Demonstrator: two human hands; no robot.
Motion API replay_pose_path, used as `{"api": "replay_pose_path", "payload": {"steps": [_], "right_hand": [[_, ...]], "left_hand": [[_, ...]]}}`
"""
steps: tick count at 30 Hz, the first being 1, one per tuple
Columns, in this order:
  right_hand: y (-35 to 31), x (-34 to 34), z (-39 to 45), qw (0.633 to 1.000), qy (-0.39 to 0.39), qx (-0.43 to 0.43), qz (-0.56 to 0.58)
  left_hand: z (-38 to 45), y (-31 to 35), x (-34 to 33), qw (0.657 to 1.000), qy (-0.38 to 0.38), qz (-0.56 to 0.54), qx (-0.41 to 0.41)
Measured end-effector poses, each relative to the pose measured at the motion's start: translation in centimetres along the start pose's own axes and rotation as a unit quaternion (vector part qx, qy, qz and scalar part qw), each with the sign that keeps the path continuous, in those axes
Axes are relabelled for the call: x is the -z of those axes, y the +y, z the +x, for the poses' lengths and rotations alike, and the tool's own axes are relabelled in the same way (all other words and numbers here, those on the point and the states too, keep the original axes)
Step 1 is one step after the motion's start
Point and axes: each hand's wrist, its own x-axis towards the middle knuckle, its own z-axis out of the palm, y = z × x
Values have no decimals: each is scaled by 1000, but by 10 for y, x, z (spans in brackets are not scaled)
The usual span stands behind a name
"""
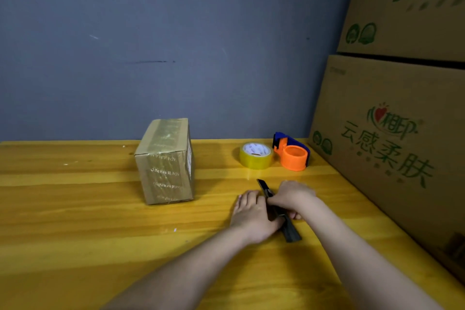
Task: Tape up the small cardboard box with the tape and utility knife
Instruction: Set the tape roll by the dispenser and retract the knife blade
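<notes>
A small cardboard box [166, 163] stands on the yellow wooden table [75, 209], its top and front covered with clear printed tape. A yellowish tape roll [256, 155] lies flat to the box's right. The black utility knife [292, 230] lies on the table in front of the roll, tip pointing away. Both hands are on it: my left hand [251, 216] wraps its handle from the left, and my right hand [293, 195] pinches its upper part with the fingers.
An orange and blue tape dispenser [293, 156] sits right of the roll. Two large printed cartons [392, 133] are stacked along the right edge of the table. A grey wall [151, 45] closes off the back.
</notes>
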Motion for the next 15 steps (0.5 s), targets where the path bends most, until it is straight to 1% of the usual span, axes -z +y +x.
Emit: {"api": "replay_pose_path", "payload": {"steps": [3,5,7,9,11,13,14,15], "right_hand": [[-2,-2,-1,1000,22,1,11],[-2,-2,-1,998,40,7,46],[-4,-1,0,993,46,19,109],[-8,-2,2,979,52,28,193],[-17,-6,6,952,60,45,295],[-30,-11,9,907,62,73,410],[-36,-13,10,882,60,84,459],[-43,-16,10,857,58,95,504]], "left_hand": [[1,-2,2,999,21,-30,0],[2,-4,5,997,44,-60,10],[3,-6,9,992,59,-114,22],[2,-10,15,978,64,-197,18],[2,-19,22,966,67,-249,2],[2,-31,30,955,61,-291,-2],[-1,-36,35,939,43,-343,3],[-5,-39,40,910,22,-414,15]]}}
